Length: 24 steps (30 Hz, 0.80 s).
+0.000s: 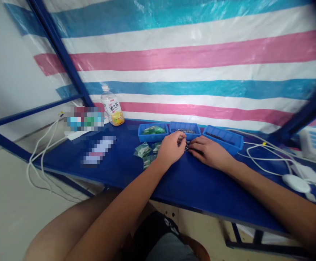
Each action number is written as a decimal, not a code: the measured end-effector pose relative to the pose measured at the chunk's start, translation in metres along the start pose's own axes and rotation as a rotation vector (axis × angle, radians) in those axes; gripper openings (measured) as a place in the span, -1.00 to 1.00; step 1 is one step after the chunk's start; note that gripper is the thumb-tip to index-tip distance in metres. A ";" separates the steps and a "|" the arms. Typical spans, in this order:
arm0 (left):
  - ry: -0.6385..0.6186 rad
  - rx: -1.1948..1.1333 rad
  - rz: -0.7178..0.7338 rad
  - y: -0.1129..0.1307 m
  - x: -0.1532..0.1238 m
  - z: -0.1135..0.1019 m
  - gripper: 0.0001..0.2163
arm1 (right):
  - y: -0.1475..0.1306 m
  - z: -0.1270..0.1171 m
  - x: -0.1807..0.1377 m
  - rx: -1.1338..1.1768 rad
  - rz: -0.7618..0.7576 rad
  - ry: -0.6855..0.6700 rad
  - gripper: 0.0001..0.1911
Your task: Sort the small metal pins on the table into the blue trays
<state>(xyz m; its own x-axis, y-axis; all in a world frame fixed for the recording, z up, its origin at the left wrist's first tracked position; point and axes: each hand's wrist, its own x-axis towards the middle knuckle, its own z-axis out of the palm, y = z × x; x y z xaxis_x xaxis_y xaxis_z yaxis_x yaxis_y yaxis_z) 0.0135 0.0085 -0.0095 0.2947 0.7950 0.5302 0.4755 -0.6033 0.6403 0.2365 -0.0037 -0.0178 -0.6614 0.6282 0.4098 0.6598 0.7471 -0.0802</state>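
**Small dark parts (187,145) lay open to scattering**

The small dark parts sat on the blue surface (190,181), between the fingertips of the two hands and just in front of the middle bin (192,136). The left hand (173,146) was curled, thumb and forefinger drawn close together; whether they pinched a part could not be told. The right hand (207,150) lay low and half bent, its fingers narrow over the same parts, and its grip could not be told either.

The likeliest trouble was a stray nudge: with both hands crowded over such slim, loose parts, a fingertip could have flicked one aside or covered it from sight. Mixing was a second risk, since the middle bin held small metallic pieces (185,131) and the right bin (232,148), close by the right hand, held dark pieces (215,137); a dropped part could have landed among the wrong ones.

Clear packets (143,149) lay loosely beside the left wrist, where a sweep of the left forearm (140,195) could have pushed them out of place. The white cable (269,158) lay beyond the right forearm (266,194), apart from it, and seemed a lesser worry.
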 end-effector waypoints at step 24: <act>-0.025 0.009 0.044 -0.004 -0.001 0.002 -0.86 | -0.005 -0.008 -0.006 -0.192 0.098 0.191 -0.73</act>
<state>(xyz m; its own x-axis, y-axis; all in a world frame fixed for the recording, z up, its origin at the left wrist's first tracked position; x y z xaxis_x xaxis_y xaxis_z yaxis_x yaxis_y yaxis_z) 0.0135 0.0104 -0.0135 0.3362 0.7693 0.5432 0.4695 -0.6369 0.6115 0.2396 -0.0131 -0.0129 -0.5239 0.6296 0.5737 0.7851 0.6182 0.0385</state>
